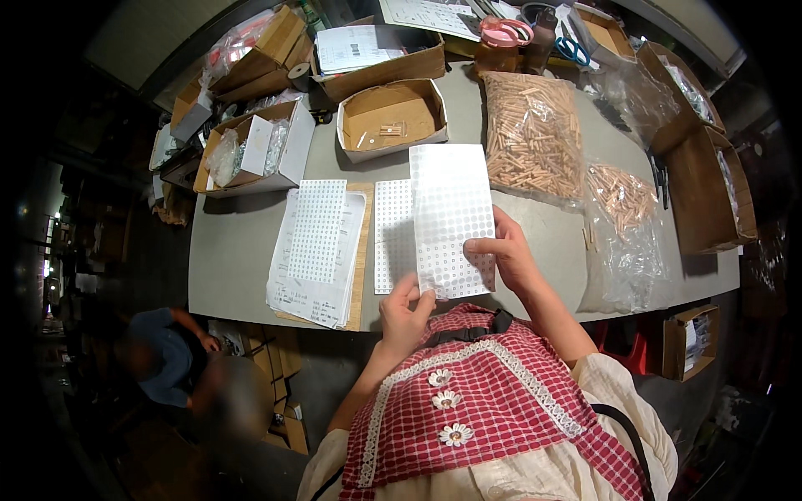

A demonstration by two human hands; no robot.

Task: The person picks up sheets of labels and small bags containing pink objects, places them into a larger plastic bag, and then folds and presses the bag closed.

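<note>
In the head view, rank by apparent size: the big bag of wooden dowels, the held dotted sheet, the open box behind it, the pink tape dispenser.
1. Bag of wooden dowels
2. Dotted sheet in both hands, though nearer the camera, so unsure
3. Open cardboard box
4. Pink tape dispenser

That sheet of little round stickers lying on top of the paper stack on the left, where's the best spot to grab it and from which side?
Probably the near short edge of the sticker sheet, coming from the person's side. It lies flat and lengthwise on the paper stack, so a corner must be peeled up first. The left hand is nearest, but both it and the right hand hold another sheet.
</note>
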